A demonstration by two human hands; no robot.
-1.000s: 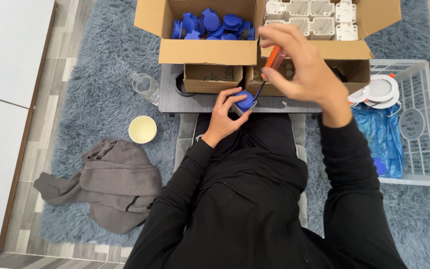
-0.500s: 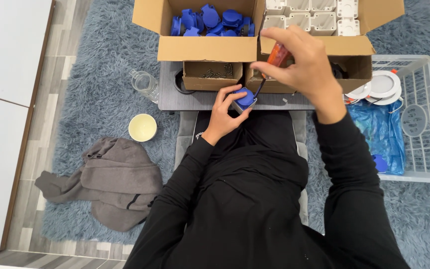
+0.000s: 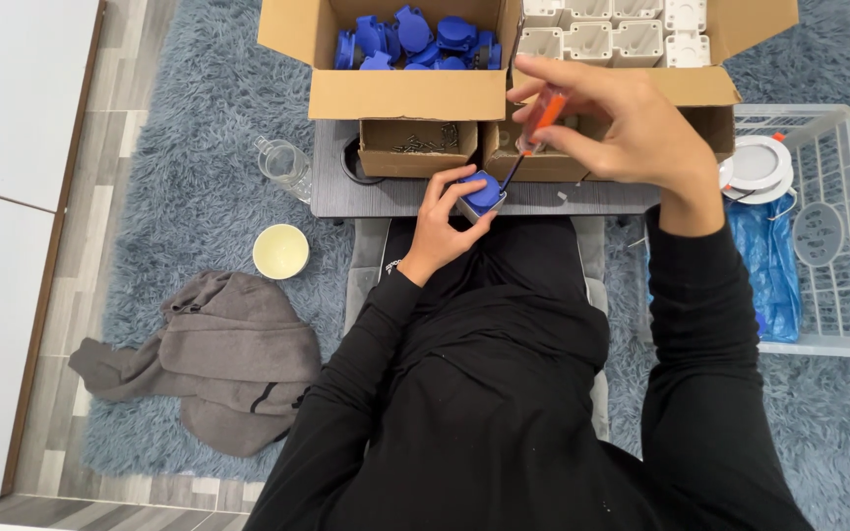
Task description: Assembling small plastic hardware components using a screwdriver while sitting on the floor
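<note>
Right hand (image 3: 632,128): fingers closed around an orange-handled screwdriver (image 3: 533,133), tip set on the blue-capped part (image 3: 481,194).
Left hand (image 3: 445,221): fingers wrapped about the blue-capped part, held at the near edge of the low grey table (image 3: 366,197).
On the table: small box of screws (image 3: 417,147).
Behind the table: carton of blue caps (image 3: 410,39); carton of white housings (image 3: 612,29).
Left of the table: clear bottle (image 3: 284,164), cream cup (image 3: 280,252).

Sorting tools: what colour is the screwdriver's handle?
Orange, seen in the head view: the screwdriver in the right hand.
</note>
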